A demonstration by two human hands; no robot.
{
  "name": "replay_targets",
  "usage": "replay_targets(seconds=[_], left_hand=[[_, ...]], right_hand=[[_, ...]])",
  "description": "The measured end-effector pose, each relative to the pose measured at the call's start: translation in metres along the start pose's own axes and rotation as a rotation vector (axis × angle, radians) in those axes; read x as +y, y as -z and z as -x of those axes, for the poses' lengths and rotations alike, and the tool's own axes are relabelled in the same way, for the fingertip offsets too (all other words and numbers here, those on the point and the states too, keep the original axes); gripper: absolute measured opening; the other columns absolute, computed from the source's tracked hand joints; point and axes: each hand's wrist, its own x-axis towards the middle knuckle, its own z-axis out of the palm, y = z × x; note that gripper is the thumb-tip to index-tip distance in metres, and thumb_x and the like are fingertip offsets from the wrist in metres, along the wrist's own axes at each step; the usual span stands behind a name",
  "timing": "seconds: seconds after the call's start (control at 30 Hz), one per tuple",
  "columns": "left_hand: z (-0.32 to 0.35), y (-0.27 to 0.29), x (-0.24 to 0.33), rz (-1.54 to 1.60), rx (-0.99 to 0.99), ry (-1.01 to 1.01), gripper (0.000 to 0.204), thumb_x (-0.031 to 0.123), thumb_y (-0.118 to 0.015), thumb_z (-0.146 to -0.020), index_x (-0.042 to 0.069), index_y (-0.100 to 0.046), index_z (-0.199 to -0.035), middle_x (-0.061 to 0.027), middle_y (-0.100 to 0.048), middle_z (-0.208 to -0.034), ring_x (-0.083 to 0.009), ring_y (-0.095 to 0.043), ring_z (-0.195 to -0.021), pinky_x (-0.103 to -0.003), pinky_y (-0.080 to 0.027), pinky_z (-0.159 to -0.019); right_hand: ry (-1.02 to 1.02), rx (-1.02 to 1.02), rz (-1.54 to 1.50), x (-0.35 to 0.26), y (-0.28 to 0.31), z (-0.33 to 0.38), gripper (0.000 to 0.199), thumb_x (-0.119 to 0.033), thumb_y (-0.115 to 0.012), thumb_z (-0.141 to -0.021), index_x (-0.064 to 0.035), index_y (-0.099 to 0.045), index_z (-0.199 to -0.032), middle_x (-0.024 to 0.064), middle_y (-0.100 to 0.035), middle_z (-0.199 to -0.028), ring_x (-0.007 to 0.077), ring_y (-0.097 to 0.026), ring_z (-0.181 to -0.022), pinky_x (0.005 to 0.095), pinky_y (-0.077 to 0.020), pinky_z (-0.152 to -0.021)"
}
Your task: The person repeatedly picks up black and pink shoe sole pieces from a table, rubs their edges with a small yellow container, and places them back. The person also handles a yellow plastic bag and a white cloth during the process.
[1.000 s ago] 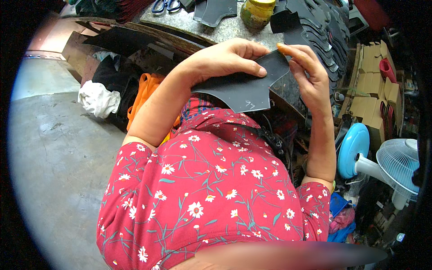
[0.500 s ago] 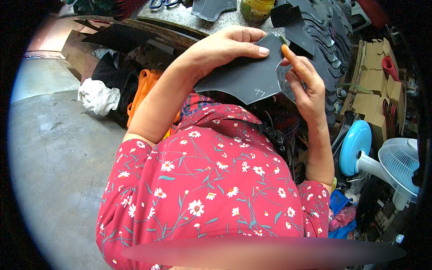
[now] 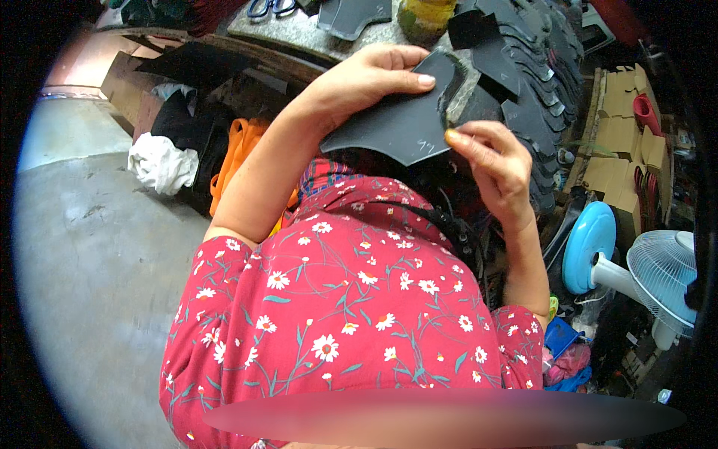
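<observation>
A black leather-like cut piece (image 3: 396, 123) with curved edges and a small pale handwritten mark is held up in front of me. My left hand (image 3: 374, 77) grips its upper left part, thumb on top and fingers beneath. At the lower right end of its curved edge is my right hand (image 3: 499, 161), thumb and forefinger closed on the rim there; the fingertip is stained orange. Along that edge runs a dark, rough-looking band (image 3: 449, 86). Beyond the piece, a worktop (image 3: 299, 37) carries a yellowish jar (image 3: 425, 19) and a similar black piece (image 3: 351, 16).
Many black cut pieces (image 3: 535, 97) lie overlapped in a row at the right. Blue-handled scissors (image 3: 269, 7) rest on the worktop. A blue and white fan (image 3: 662, 273) and cardboard (image 3: 617, 135) stand further right. White cloth (image 3: 161, 163) and an orange bag (image 3: 235, 153) are at left.
My right hand has moved down and slightly left along the curved edge, from its top corner to its lower end. My left hand still holds the piece, shifted slightly left.
</observation>
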Motion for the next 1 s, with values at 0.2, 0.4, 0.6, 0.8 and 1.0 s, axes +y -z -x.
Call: replay_targets(seconds=[0.2,0.4,0.6,0.8,1.0], left_hand=[[0.001,0.006,-0.011,-0.005,0.051,0.036,0.040,0.017,-0.065,-0.094,-0.004,-0.057,-0.127,-0.0063,-0.068,-0.110,-0.0098,-0.065,-0.093,-0.025,-0.053,-0.084],[0.004,-0.014,-0.022,-0.917,-0.031,-0.105,0.026,0.018,-0.073,-0.086,-0.002,-0.064,-0.100,-0.0189,-0.067,-0.080,-0.0241,-0.067,-0.072,-0.037,-0.052,-0.067],[0.004,-0.029,-0.020,-1.312,0.027,-0.164,0.027,0.026,-0.076,-0.081,0.005,-0.066,-0.092,-0.0180,-0.068,-0.081,-0.0384,-0.067,-0.076,-0.045,-0.053,-0.067],[0.013,-0.013,-0.007,-1.280,0.254,-0.182,0.019,0.026,-0.070,-0.087,0.008,-0.066,-0.092,-0.0152,-0.068,-0.078,-0.0355,-0.067,-0.074,-0.041,-0.052,-0.065],[0.003,0.004,-0.015,-0.956,0.312,-0.271,0.018,0.016,-0.068,-0.089,0.001,-0.068,-0.098,-0.0184,-0.069,-0.084,-0.0301,-0.069,-0.079,-0.037,-0.052,-0.072]], right_hand=[[-0.031,-0.064,0.144,0.003,0.016,0.000,0.039,0.003,-0.063,-0.073,-0.0192,-0.076,-0.102,0.0058,-0.067,-0.098,0.0220,-0.064,-0.074,0.0318,-0.0537,-0.067],[-0.140,0.053,0.176,0.000,0.017,-0.016,0.062,0.003,-0.065,-0.076,-0.0063,-0.054,-0.137,0.0115,-0.069,-0.116,0.0286,-0.059,-0.113,0.0382,-0.0476,-0.096],[-0.061,0.022,0.275,-0.005,-0.011,-0.027,0.073,0.000,-0.068,-0.073,-0.0161,-0.051,-0.143,0.0062,-0.062,-0.082,0.0277,-0.061,-0.079,0.0402,-0.0514,-0.078],[-0.290,0.044,0.166,0.009,0.008,-0.034,0.072,0.008,-0.062,-0.076,-0.0105,-0.048,-0.144,0.0048,-0.067,-0.081,0.0165,-0.064,-0.080,0.0315,-0.0497,-0.083],[-0.387,0.052,-0.069,0.066,0.021,-0.056,0.073,-0.007,-0.063,-0.091,-0.0121,-0.029,-0.155,0.0091,-0.070,-0.106,0.0144,-0.063,-0.094,0.0303,-0.0489,-0.088]])
